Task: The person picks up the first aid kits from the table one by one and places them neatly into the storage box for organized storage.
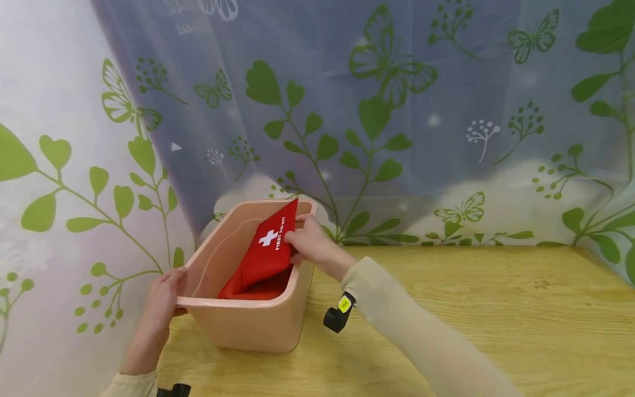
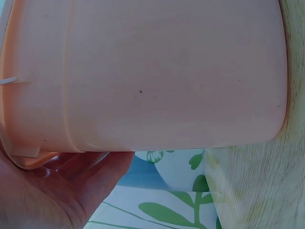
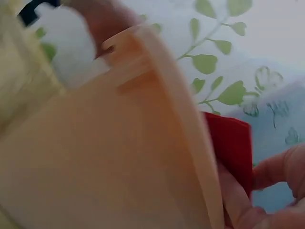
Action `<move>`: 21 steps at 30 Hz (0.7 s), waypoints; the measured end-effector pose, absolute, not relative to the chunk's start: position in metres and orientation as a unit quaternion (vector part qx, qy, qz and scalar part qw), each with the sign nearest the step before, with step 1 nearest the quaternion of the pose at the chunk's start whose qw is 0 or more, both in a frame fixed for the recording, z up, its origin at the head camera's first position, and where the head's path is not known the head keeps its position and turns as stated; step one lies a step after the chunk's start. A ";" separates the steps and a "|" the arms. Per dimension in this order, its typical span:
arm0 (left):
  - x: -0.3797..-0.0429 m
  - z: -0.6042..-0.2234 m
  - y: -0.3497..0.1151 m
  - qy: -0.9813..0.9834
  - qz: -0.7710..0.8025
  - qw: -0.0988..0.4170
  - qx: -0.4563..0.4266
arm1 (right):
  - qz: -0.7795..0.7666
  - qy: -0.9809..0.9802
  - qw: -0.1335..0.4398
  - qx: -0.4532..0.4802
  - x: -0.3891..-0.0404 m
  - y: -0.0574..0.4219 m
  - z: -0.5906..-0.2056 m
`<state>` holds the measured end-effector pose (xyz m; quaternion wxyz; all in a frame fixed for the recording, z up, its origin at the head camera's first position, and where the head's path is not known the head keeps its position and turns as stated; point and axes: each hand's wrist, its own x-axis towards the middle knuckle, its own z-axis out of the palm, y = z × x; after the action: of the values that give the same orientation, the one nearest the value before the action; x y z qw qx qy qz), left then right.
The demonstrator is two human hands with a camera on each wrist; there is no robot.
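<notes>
A red first aid pouch (image 1: 268, 242) with a white cross and lettering stands tilted inside a peach plastic bin (image 1: 248, 325). My right hand (image 1: 315, 242) pinches the pouch's right edge, thumb on its printed face, just above the bin's right rim. In the right wrist view, part of the pouch (image 3: 232, 143) shows past the rim, with the fingers (image 3: 271, 171) against it. At the bin's front left corner, my left hand (image 1: 163, 298) grips the rim; the left wrist view shows that hand (image 2: 71, 191) under the rim. Below the pouch lies more red material (image 1: 268, 288), partly hidden.
The bin stands on a wood-grain table (image 1: 446, 309), at its left end. Behind it hangs a blue-grey curtain (image 1: 317, 110) printed with leaves and butterflies. A white leaf-printed sheet (image 1: 64, 187) closes off the left side, near my left hand.
</notes>
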<state>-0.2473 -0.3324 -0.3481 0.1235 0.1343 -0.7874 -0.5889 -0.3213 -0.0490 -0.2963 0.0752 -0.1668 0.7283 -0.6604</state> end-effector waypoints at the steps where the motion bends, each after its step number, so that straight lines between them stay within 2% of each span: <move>1: -0.247 -0.348 -0.332 -0.787 -0.589 0.122 0.135 | -0.606 0.772 0.040 -0.189 -0.319 -0.050 -0.296; 5: -0.249 -0.347 -0.330 -0.786 -0.591 0.125 0.135 | -0.286 0.918 -0.113 -0.251 -0.310 -0.049 -0.293; 7: -0.250 -0.347 -0.330 -0.784 -0.592 0.127 0.134 | -0.181 0.939 -0.132 -0.262 -0.306 -0.048 -0.292; 13: -0.252 -0.347 -0.331 -0.785 -0.593 0.121 0.133 | -0.121 0.960 -0.048 -0.248 -0.299 -0.044 -0.295; 17: -0.253 -0.347 -0.332 -0.804 -0.568 0.123 0.124 | -0.136 0.958 -0.026 -0.251 -0.300 -0.040 -0.298; 21: -0.251 -0.336 -0.333 -0.893 -0.405 0.175 0.084 | -0.147 0.955 -0.026 -0.257 -0.303 -0.029 -0.301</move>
<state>-0.2510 -0.3327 -0.3363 0.1751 0.0838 -0.8933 -0.4054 -0.3028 -0.0295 -0.3010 -0.0262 -0.2572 0.9548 -0.1471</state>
